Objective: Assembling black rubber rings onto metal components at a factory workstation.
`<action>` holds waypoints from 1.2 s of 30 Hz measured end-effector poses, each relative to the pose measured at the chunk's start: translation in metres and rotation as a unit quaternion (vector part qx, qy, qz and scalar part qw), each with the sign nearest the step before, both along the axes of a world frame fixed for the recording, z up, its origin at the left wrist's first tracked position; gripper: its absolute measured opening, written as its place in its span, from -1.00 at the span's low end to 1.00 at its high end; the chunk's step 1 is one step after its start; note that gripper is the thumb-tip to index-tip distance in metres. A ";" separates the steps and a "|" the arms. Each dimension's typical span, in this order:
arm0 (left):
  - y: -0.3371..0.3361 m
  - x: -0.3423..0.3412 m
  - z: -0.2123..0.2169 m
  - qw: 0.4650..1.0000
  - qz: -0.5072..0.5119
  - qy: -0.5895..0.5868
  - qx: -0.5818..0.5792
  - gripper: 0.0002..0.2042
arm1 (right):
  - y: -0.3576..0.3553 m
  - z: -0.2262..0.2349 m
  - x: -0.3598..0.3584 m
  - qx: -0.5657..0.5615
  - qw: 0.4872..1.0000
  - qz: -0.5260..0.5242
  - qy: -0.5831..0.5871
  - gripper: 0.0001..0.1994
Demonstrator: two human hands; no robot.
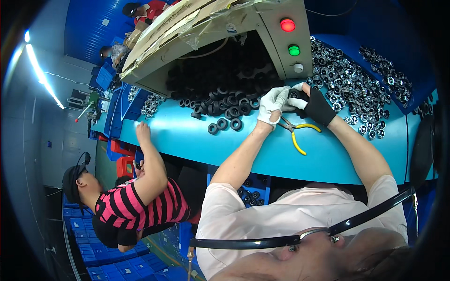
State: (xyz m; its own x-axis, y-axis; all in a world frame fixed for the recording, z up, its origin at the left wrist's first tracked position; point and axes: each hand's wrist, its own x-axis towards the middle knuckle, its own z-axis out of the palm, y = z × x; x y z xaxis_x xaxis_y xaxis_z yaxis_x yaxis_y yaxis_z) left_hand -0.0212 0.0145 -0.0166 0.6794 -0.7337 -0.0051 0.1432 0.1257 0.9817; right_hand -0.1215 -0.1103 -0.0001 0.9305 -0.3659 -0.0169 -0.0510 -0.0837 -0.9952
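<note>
My left hand (273,104), in a white glove, and my right hand (318,107), in a black glove with pale fingertips showing, meet over the teal table. Between them they grip a small black wheel (294,95), its rim partly covered by my fingers. Just below my hands lie pliers with yellow handles (298,136), handles spread apart. Black rubber tyres (229,105) are heaped left of my left hand, several loose ones nearer me. Shiny chrome wheel hubs (347,84) spread over the table to the right of my right hand.
A beige machine housing (281,56) with red and green lamps stands over the tyre heap. A blue tray (393,89) holds more hubs at the far right. To my left sits a co-worker in a striped shirt (145,201). A blue crate of wheels (255,192) is below the table edge.
</note>
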 end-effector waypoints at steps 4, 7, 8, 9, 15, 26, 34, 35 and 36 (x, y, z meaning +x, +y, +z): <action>0.002 -0.002 -0.005 0.995 0.001 -0.099 0.014 -0.74 | 0.000 -0.003 0.004 -0.070 0.997 -0.019 -0.011 -0.71; 0.004 -0.002 -0.007 0.975 0.014 -0.205 0.079 -0.75 | 0.001 -0.011 0.007 -0.121 0.993 -0.011 -0.009 -0.73; 0.004 -0.003 -0.006 0.975 0.015 -0.204 0.081 -0.75 | 0.003 -0.014 0.010 -0.178 0.981 -0.012 -0.083 -0.76; 0.002 -0.005 -0.005 0.985 0.031 -0.149 0.084 -0.78 | 0.004 -0.015 0.011 -0.232 0.960 -0.013 -0.156 -0.78; 0.002 -0.001 -0.011 0.985 0.089 -0.142 0.051 -0.80 | 0.005 -0.019 0.016 -0.210 0.966 0.003 -0.151 -0.80; 0.005 -0.003 0.015 0.996 0.006 -0.075 0.050 -0.74 | 0.005 -0.024 0.007 -0.083 0.989 0.026 -0.123 -0.68; -0.004 0.004 0.011 0.995 -0.011 -0.063 0.075 -0.74 | -0.004 -0.033 0.006 -0.010 0.993 0.014 -0.120 -0.70; 0.004 0.011 0.012 0.995 -0.024 -0.050 0.079 -0.73 | -0.002 -0.033 0.013 0.017 0.993 0.021 -0.115 -0.70; 0.007 0.016 0.013 0.997 -0.024 -0.003 0.078 -0.72 | -0.001 -0.032 0.015 0.030 0.994 0.015 -0.107 -0.69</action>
